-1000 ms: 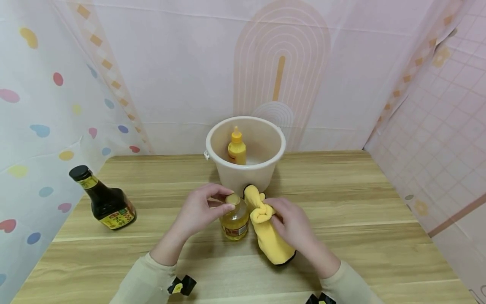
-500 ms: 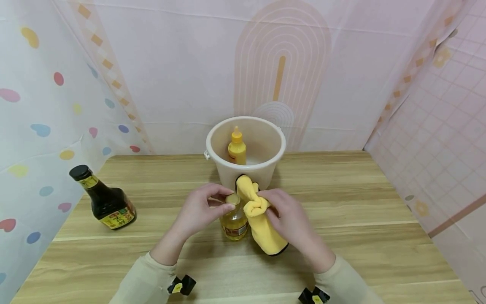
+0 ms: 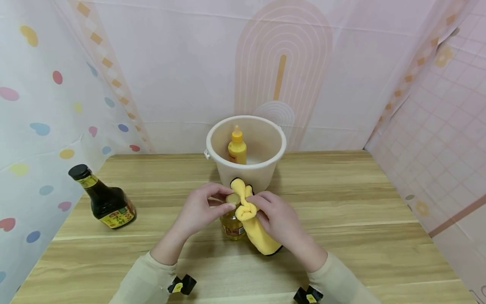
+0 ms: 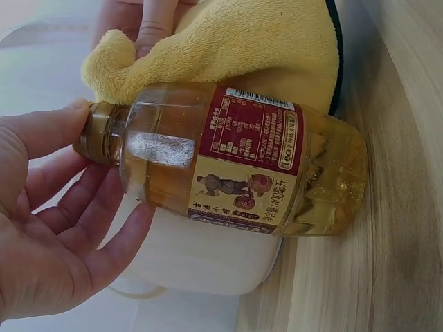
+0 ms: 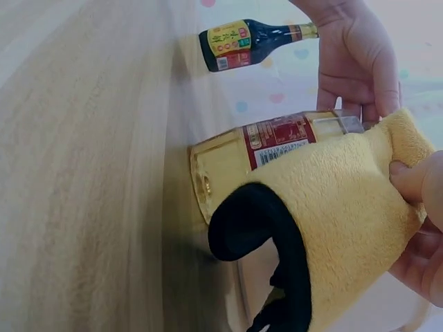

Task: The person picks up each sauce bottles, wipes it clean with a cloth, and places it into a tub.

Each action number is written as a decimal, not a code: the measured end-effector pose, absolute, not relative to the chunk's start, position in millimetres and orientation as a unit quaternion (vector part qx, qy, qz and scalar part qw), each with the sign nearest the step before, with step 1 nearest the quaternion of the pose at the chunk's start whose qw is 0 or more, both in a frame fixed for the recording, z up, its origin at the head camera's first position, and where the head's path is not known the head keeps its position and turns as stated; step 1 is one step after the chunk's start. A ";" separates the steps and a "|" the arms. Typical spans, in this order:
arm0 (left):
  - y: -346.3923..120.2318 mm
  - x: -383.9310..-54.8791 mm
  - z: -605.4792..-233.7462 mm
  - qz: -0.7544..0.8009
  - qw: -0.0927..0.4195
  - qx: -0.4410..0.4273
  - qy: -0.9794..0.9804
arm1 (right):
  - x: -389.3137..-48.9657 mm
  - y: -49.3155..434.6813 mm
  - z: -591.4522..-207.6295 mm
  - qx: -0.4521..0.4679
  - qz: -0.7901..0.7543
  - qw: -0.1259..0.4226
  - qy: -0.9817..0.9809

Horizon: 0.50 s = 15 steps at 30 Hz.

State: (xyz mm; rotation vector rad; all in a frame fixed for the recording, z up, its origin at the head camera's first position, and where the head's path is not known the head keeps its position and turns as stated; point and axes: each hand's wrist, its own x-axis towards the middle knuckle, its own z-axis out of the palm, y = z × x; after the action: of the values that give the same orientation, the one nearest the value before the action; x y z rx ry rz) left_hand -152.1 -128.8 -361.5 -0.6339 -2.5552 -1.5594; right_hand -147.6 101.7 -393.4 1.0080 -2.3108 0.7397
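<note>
The cloth has shifted left in front of the bucket, hiding more of the bottle, unmoved near the bucket's front; fingers of the right hand pinch the cloth, those of the left hand the cap

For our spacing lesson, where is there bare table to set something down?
Bare table: right of bucket and right hand; between dark bottle and left hand. Crowded: in front of the bucket, where hands, cloth and oil bottle cluster.

The place looked like a staged booth, with pastel-printed cloth hanging on three sides of a wood-grained desk.
</note>
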 end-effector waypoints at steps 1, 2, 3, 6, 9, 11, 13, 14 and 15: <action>-128.7 -152.1 -361.7 -0.510 0.041 -0.206 -0.834 | -147.6 101.9 -394.2 0.372 0.274 0.255 -0.850; -128.6 -152.1 -361.9 -0.511 0.040 -0.206 -0.834 | -147.6 102.4 -395.4 0.372 0.276 0.254 -0.849; -128.5 -152.2 -362.1 -0.511 0.039 -0.206 -0.833 | -147.5 103.2 -397.0 0.371 0.278 0.255 -0.849; -127.5 -152.6 -362.0 -0.508 0.038 -0.206 -0.835 | -146.3 105.4 -401.3 0.368 0.286 0.252 -0.848; -128.0 -152.7 -361.9 -0.507 0.041 -0.205 -0.836 | -144.8 107.3 -404.4 0.367 0.293 0.243 -0.849; -128.7 -152.2 -361.5 -0.507 0.042 -0.203 -0.837 | -143.7 108.0 -405.4 0.368 0.298 0.239 -0.848; -129.4 -151.8 -361.1 -0.505 0.041 -0.202 -0.838 | -142.8 108.7 -406.9 0.368 0.300 0.237 -0.847; -129.5 -151.5 -360.9 -0.504 0.040 -0.202 -0.838 | -142.3 109.2 -408.0 0.368 0.300 0.237 -0.847; -129.6 -151.4 -360.8 -0.504 0.040 -0.203 -0.839 | -141.9 109.8 -409.4 0.368 0.298 0.235 -0.849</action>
State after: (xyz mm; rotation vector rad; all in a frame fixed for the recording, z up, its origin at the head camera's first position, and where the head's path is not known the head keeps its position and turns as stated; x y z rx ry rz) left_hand -151.4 -129.6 -360.8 -0.6224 -2.5700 -1.5446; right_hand -141.9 109.8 -409.4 1.0109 -2.3287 0.8185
